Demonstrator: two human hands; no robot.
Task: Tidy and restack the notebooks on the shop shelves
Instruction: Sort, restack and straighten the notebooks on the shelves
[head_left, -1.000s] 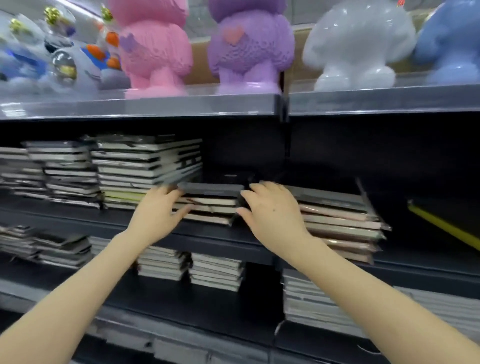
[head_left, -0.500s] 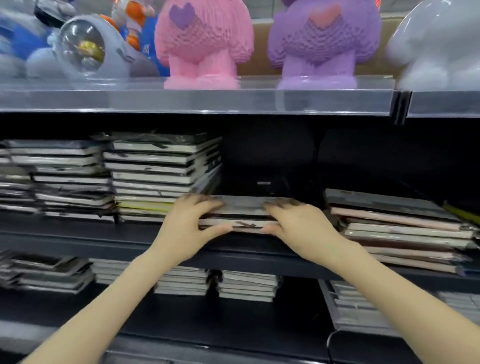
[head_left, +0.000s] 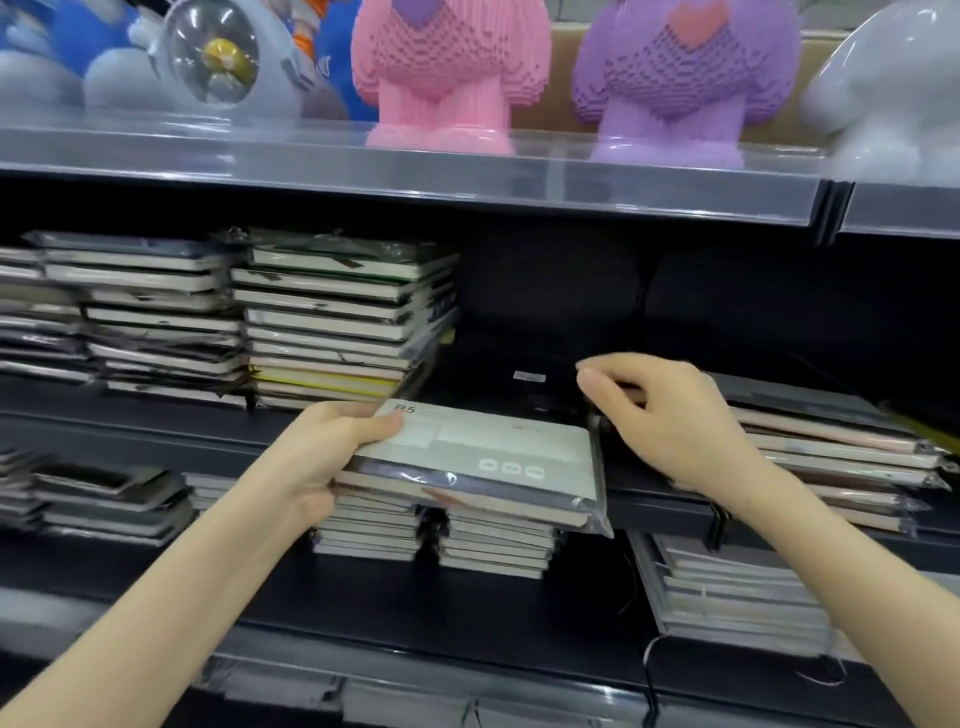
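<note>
Left hand (head_left: 332, 457) grips left edge of small plastic-wrapped stack of grey-covered notebooks (head_left: 488, 462), thumb on top, just near side of black metal middle shelf (head_left: 156, 436); likely lifted clear for squaring. Right hand (head_left: 670, 415) loosely curled, holds nothing, over slumped right-hand notebook pile (head_left: 831, 447).

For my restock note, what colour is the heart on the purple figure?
The heart is coral pink; head view.

The top edge cuts off the pink figure (head_left: 441, 78) and the purple figure (head_left: 675, 88). The held notebooks (head_left: 483, 457) hide the lower fingers of the left hand (head_left: 332, 457); their small print is unreadable.
</note>
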